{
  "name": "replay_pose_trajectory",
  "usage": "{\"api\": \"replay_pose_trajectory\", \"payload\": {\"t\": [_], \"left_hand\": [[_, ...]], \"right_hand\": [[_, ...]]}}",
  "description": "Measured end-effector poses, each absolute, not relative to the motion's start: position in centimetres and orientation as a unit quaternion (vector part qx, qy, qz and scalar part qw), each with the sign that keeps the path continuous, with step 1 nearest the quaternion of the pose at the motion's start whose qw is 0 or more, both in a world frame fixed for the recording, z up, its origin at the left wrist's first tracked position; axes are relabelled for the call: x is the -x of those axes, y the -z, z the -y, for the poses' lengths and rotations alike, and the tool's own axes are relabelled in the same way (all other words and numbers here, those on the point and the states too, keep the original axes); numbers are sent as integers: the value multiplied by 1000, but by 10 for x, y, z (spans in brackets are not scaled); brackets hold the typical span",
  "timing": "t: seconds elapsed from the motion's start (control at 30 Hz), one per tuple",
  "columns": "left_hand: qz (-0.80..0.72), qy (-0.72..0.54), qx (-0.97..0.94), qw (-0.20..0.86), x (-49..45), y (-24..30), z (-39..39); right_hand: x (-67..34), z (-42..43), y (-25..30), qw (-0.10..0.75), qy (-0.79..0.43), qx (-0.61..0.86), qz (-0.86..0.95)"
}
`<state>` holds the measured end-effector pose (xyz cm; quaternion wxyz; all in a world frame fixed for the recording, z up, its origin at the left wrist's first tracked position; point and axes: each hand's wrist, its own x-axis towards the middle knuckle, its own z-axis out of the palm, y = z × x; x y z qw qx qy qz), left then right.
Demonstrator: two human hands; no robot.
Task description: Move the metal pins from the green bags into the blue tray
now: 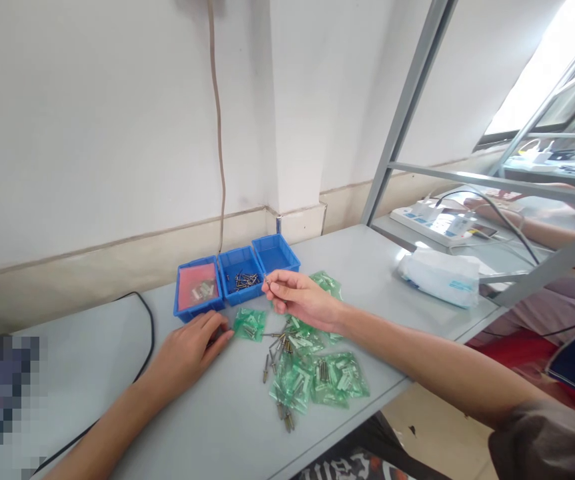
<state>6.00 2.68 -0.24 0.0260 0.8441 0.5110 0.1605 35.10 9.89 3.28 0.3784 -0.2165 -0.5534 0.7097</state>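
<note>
In the head view, the left hand (192,343) rests loosely curled on the table (207,427), thumb and fingers apart, beside a small green packet (250,324); the right hand (300,297) pinches a small piece (266,281), too small to make out, near the far row of blue bins (273,257); more green packets (340,380) and loose metal pins (266,368) lie nearer, right of the left hand.

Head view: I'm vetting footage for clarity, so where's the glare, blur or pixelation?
In the head view, the window at upper right is blown out, glossy highlights fleck the green bags, the dark sleeve at lower right looks soft, coarse pixelation covers the lower left, and the item in the right hand is unclear.
</note>
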Motion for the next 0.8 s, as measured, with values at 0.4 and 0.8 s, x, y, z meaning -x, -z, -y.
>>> {"api": "replay_pose_trajectory", "payload": {"t": [0.4, 0.8], "left_hand": [[-516, -145, -844, 35, -62, -1, -25], [-465, -90, -881, 12, -55, -9, -22]], "right_hand": [[-353, -81, -37, 376, -282, 250, 846], [-354, -91, -31, 391, -170, 277, 861]]}}
